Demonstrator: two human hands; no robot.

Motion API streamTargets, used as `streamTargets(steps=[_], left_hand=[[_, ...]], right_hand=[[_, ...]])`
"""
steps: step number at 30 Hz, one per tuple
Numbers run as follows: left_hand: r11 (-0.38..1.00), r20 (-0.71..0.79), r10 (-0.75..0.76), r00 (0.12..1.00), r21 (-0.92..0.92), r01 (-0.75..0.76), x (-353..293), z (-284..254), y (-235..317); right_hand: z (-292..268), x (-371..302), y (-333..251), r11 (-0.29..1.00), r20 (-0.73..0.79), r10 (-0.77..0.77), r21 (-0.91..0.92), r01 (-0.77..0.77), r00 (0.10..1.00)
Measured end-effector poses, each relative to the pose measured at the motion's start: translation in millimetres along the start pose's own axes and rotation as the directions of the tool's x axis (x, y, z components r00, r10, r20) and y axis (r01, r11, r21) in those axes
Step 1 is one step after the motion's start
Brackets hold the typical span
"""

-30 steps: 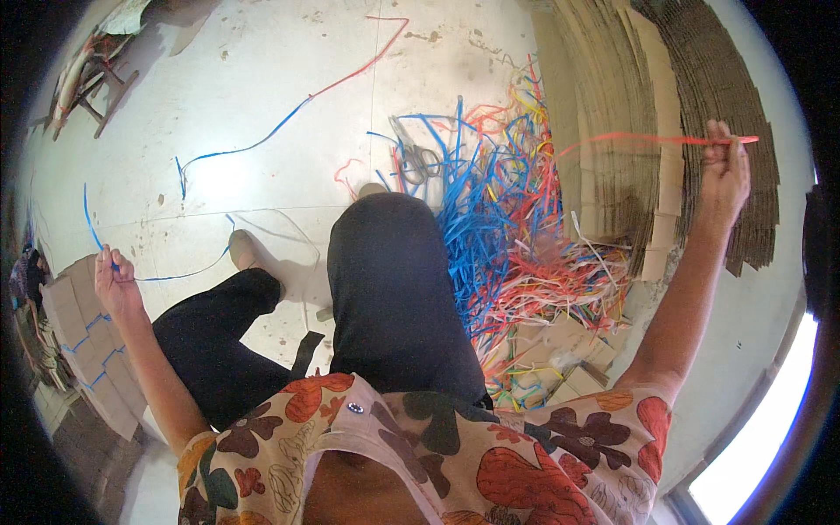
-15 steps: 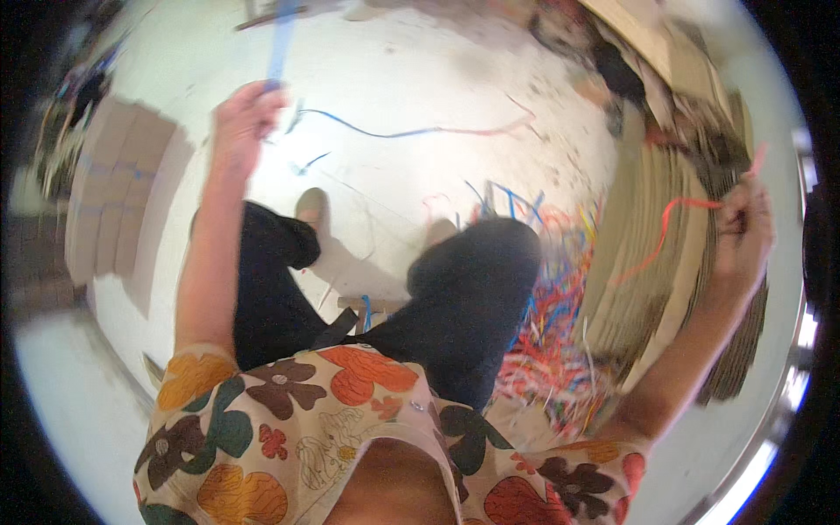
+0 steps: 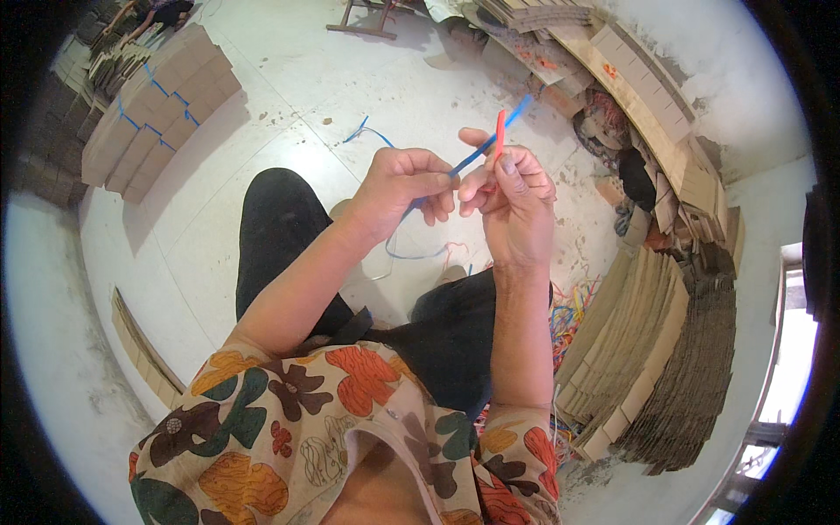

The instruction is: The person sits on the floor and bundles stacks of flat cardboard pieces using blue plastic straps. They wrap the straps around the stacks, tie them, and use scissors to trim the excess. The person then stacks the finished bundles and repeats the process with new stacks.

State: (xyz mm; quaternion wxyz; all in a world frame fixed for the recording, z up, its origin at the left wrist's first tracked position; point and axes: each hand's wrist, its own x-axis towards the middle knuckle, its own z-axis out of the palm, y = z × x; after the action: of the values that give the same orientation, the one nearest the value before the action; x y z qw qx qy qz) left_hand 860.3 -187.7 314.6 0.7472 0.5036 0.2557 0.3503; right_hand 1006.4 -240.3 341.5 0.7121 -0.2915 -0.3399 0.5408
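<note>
Both of my hands meet in front of me, above my knees. My left hand (image 3: 402, 185) pinches a flat blue plastic strap (image 3: 473, 161) between thumb and fingers. One end of this strap slants up past my right hand; the rest hangs below and trails toward the floor. My right hand (image 3: 514, 197) pinches a short, bright red strap (image 3: 500, 129), which stands nearly upright and crosses the blue one. Where the straps pass between the right-hand fingers is partly hidden, so I cannot tell whether they are joined.
Flat cardboard pieces (image 3: 626, 324) stand in rows at my right. Left, a cardboard stack (image 3: 162, 109) carries blue straps; a co-worker's arm (image 3: 138, 28) shows behind it. Colourful strap scraps (image 3: 573, 311) lie by my right knee. A wooden stool (image 3: 363, 19) stands ahead.
My hands have come from far apart to the middle, bringing the blue and red straps across each other. The view has shifted too.
</note>
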Motion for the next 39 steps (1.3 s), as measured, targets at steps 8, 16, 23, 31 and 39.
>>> streamTargets(steps=[8,16,23,31,39], left_hand=[[0.930,-0.057,0.354,0.933,0.126,-0.345,7,-13,20],[0.925,-0.052,0.289,0.956,-0.243,-0.293,4,11,29],[0.866,-0.116,0.321,0.940,-0.365,-0.341,1,13,23],[0.921,-0.114,0.332,0.936,-0.174,-0.348,-3,14,37],[0.968,-0.095,0.227,0.969,-0.092,-0.235,-3,17,35]], right_hand=[[15,-2,-2,0.994,0.105,0.044,-0.104,-0.033,0.993],[26,-7,5,0.974,0.053,0.017,-0.224,-0.004,0.998],[27,-12,9,0.990,-0.041,0.010,-0.142,-0.015,0.999],[24,-11,2,0.937,-0.174,-0.138,-0.342,0.071,0.975],[28,-13,1,0.923,-0.126,-0.110,-0.381,0.055,0.986]])
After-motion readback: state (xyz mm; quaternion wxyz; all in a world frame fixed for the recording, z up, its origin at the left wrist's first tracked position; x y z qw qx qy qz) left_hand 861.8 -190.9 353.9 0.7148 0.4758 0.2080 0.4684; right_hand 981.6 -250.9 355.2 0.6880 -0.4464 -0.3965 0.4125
